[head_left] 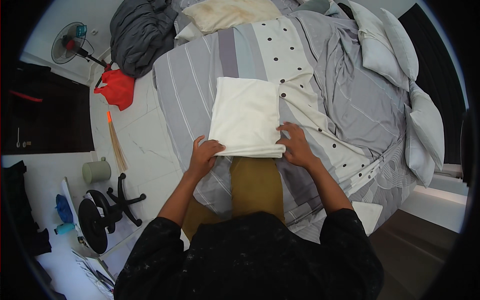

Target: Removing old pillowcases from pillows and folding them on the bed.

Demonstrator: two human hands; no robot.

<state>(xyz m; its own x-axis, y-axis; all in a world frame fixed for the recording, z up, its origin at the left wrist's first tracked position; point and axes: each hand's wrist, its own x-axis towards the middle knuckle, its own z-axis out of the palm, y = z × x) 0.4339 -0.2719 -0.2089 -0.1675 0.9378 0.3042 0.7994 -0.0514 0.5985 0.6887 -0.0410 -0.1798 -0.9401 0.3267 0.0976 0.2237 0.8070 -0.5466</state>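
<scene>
White cloth (245, 112), folded to a near-square, lies flat on the bed in front of you, near edge against your olive trousers (256, 187). That near edge shows a narrow stacked fold, hand to hand. Your left hand (204, 155) pinches the near-left corner, thumb and fingers close together, index lifted off. Your right hand (298, 145) is at the near-right corner, fingers spread, tips touching the right edge; can't tell if they grip. Far edge and both far corners lie free of your hands.

Outward: grey striped bedspread (190, 85) gives you a broad flat stretch left of the cloth and beyond its far edge. White dotted band (300, 80) runs close along the right side; past it the grey fabric (350, 100) is rumpled. Pillows (382, 57) stand well apart at far right; a stained cream pillow (232, 16) and a dark grey comforter (140, 37) sit at the far end. Second white cloth (369, 215) by your right elbow.

Bed's left edge drops to pale tiled floor (150, 115). Over there, well off your left hand: fan (68, 43), red fabric (119, 90), broom (116, 140), bin (96, 171), tipped black swivel chair (93, 222).
</scene>
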